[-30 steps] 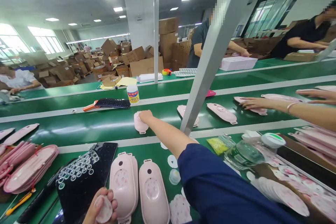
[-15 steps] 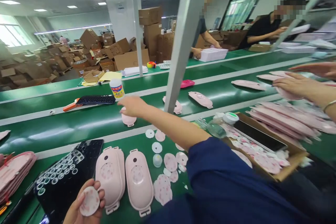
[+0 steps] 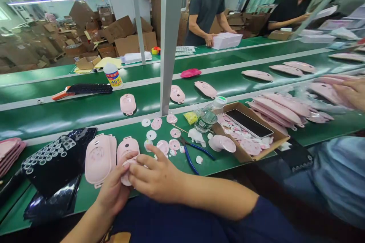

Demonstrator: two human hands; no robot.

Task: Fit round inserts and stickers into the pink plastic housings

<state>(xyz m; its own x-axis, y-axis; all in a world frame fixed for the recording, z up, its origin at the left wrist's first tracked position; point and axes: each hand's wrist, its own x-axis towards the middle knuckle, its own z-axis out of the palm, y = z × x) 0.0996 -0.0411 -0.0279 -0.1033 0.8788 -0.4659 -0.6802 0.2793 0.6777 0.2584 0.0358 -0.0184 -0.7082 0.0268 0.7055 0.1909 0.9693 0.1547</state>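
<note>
The left hand (image 3: 114, 191) is curled with its thumb and fingertips closed on a round pink disc (image 3: 126, 174). The right hand (image 3: 155, 177) meets it from the other side, thumb and forefinger pinched on the same disc and the other fingers loosely spread. The disc is held low at the near edge of the green bench (image 3: 85, 197), just in front of a pink oval shell (image 3: 128, 146) that lies flat. A stack of like shells (image 3: 98, 157) lies just left of that one, and further left is a black tray of small clear rings (image 3: 54, 157). To the right of the hands, loose round discs (image 3: 163, 146) are scattered on the bench, with blue-handled pliers (image 3: 196, 155) beside them. Beyond these a water bottle (image 3: 205, 118) lies against a cardboard box (image 3: 243, 155) of more discs. On the conveyor belt (image 3: 71, 115) behind the bench, one pink shell (image 3: 127, 103) lies left of a grey post (image 3: 169, 38). A co-worker's hand (image 3: 352, 93) reaches in at far right.
</note>
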